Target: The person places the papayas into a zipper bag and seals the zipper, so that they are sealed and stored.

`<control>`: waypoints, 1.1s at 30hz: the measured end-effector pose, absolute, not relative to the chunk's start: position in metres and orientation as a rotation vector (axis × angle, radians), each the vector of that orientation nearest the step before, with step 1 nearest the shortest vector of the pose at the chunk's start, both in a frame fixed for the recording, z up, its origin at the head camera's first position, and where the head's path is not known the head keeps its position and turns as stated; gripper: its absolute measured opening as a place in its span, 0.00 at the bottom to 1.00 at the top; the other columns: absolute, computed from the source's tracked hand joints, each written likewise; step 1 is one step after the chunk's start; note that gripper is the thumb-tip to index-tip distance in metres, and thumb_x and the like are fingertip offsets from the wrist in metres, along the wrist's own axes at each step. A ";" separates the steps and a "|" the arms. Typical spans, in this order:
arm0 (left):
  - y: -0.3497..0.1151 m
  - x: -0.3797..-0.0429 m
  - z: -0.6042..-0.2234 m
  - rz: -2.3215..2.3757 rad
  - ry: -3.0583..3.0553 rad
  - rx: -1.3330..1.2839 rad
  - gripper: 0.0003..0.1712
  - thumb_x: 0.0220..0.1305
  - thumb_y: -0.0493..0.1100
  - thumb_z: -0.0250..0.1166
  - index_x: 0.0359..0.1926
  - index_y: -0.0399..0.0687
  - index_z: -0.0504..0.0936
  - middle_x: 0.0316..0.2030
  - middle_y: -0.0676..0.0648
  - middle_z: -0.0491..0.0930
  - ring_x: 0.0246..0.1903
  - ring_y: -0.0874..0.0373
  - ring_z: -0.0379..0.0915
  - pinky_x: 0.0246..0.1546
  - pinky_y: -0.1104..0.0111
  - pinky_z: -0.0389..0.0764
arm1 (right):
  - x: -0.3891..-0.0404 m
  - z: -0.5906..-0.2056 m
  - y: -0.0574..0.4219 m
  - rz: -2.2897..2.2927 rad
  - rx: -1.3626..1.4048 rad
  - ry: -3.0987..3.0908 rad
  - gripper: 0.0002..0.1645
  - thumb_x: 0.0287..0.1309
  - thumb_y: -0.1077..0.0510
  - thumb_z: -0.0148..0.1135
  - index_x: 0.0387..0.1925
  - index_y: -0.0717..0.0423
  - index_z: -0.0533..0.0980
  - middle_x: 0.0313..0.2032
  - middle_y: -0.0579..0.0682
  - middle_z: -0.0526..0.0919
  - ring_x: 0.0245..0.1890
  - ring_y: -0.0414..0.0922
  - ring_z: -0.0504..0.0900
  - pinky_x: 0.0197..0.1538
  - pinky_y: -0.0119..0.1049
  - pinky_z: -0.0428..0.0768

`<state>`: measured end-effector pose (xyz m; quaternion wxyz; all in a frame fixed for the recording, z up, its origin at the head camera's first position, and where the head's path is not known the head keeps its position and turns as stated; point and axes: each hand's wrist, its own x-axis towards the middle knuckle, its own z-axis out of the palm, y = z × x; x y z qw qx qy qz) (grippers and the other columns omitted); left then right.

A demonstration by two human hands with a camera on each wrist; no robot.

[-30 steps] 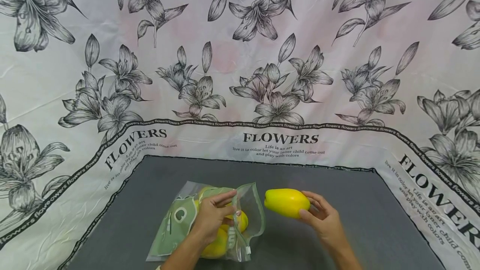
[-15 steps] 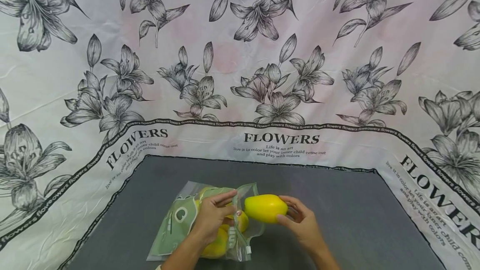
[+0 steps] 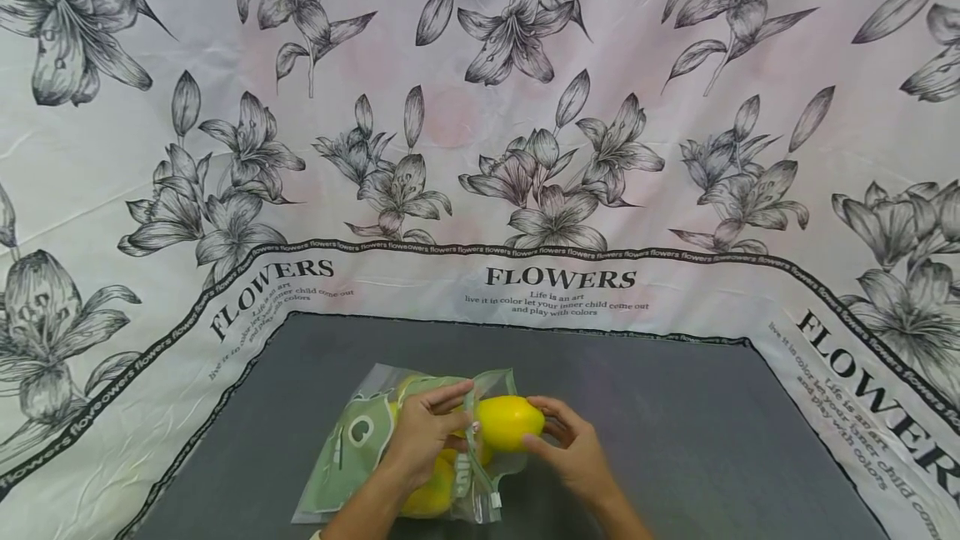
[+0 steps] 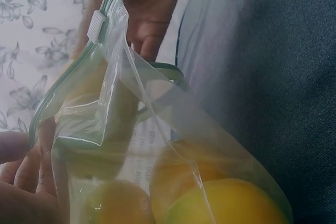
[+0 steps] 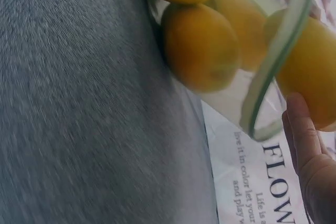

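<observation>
A clear zip bag with a green print (image 3: pixel 326 473) lies on the grey table, its mouth facing right. My left hand (image 3: pixel 416 444) pinches the upper edge of the mouth between thumb and fingers. In my right hand (image 3: pixel 576 450) is a yellow papaya (image 3: pixel 512 423), gripped at its right end by thumb and fingertips. Its far end is inside the bag's mouth; the right wrist view shows the green rim (image 5: pixel 278 51) crossing in front of it. Several yellow-orange fruits (image 5: pixel 199 45) sit inside the bag, partly hidden by the print and left hand.
A white zip slider (image 4: pixel 96 26) sits on the bag's green edge. Around the grey tabletop (image 3: pixel 690 440) runs a white floral cloth (image 3: pixel 562 298) with FLOWERS lettering, rising as a backdrop at the back and sides.
My right hand has carried the papaya leftward from beside the bag until its front end is within the mouth. The left hand and the bag have stayed in place.
</observation>
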<state>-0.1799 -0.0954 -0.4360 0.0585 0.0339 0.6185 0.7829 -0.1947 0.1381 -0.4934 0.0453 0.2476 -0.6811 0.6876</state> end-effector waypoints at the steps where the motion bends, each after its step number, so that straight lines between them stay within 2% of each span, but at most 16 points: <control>1: -0.095 -0.180 -0.435 2.370 1.873 0.102 0.26 0.60 0.30 0.66 0.61 0.35 0.75 0.62 0.33 0.69 0.36 0.50 0.82 0.24 0.67 0.83 | -0.195 -0.494 0.135 2.101 0.758 -2.082 0.24 0.58 0.70 0.64 0.57 0.66 0.72 0.56 0.64 0.73 0.51 0.51 0.78 0.53 0.44 0.79; 9: -0.095 -0.178 -0.432 2.372 1.861 0.117 0.26 0.60 0.31 0.66 0.61 0.35 0.75 0.62 0.32 0.68 0.27 0.55 0.81 0.23 0.69 0.82 | -0.197 -0.499 0.114 2.146 0.746 -2.125 0.24 0.57 0.68 0.66 0.56 0.63 0.73 0.55 0.61 0.74 0.50 0.56 0.78 0.50 0.43 0.81; 16: -0.096 -0.178 -0.430 2.386 1.846 0.152 0.27 0.61 0.29 0.65 0.62 0.33 0.73 0.62 0.32 0.67 0.31 0.52 0.81 0.22 0.70 0.81 | -0.196 -0.502 0.103 2.224 0.853 -2.125 0.24 0.61 0.68 0.63 0.58 0.65 0.71 0.57 0.64 0.71 0.50 0.57 0.78 0.45 0.44 0.83; 23: -0.095 -0.178 -0.430 2.392 1.843 0.144 0.26 0.60 0.29 0.65 0.61 0.33 0.74 0.62 0.33 0.69 0.31 0.53 0.81 0.21 0.71 0.81 | -0.194 -0.499 0.102 2.329 1.008 -2.098 0.24 0.67 0.68 0.53 0.63 0.71 0.66 0.59 0.71 0.68 0.51 0.53 0.79 0.42 0.48 0.84; 28: -0.095 -0.179 -0.429 2.389 1.856 0.142 0.26 0.60 0.29 0.65 0.61 0.33 0.74 0.62 0.34 0.69 0.36 0.50 0.81 0.22 0.70 0.82 | -0.195 -0.499 0.102 2.318 1.064 -2.093 0.25 0.67 0.69 0.53 0.64 0.72 0.65 0.58 0.71 0.70 0.51 0.54 0.79 0.41 0.48 0.84; 33: -0.094 -0.179 -0.429 2.388 1.869 0.141 0.26 0.60 0.29 0.65 0.60 0.34 0.75 0.62 0.34 0.69 0.45 0.46 0.79 0.23 0.69 0.82 | -0.195 -0.500 0.098 2.126 0.975 -2.205 0.23 0.63 0.67 0.61 0.59 0.67 0.73 0.53 0.62 0.78 0.48 0.54 0.80 0.45 0.47 0.83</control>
